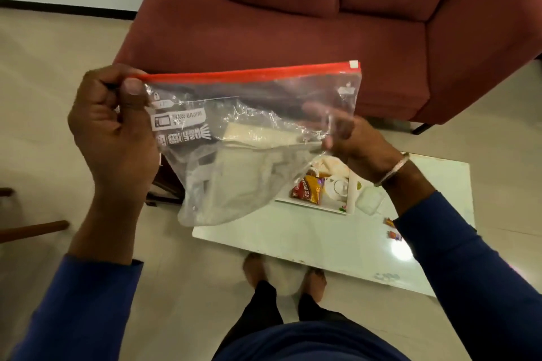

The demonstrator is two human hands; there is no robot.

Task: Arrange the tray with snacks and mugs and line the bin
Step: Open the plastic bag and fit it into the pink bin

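1. While the person stood over the low tabletop (308,240), both hands held a clear zip bag (252,138) up in the air in front of the red sofa (293,32).
2. Its red zip strip (249,73) ran along the top edge, so the bag's long axis lay roughly left to right, rising slightly toward the right. The mouth pointed up and away from the person, and the body hung down toward the floor.
3. Left hand (114,132): closed, thumb and curled fingers pinching the bag's upper left corner at the end of the zip strip.
4. Right hand (352,138): fingers curled onto the bag's right side lower down, gathering the plastic there. Part of that hand lay behind the film, so I could not tell the exact grip.
5. Below the bag, a white tray (311,204) sat on the tabletop with a snack packet (306,189) and what looked like a white mug (337,189) in it.
6. My reading was that the tray looked partly arranged and the lining step was in hand, the bag serving as liner. No bin was visible.
7. Next would seem to call for sliding the zip open, spreading the mouth wide, and carrying the bag to the bin.
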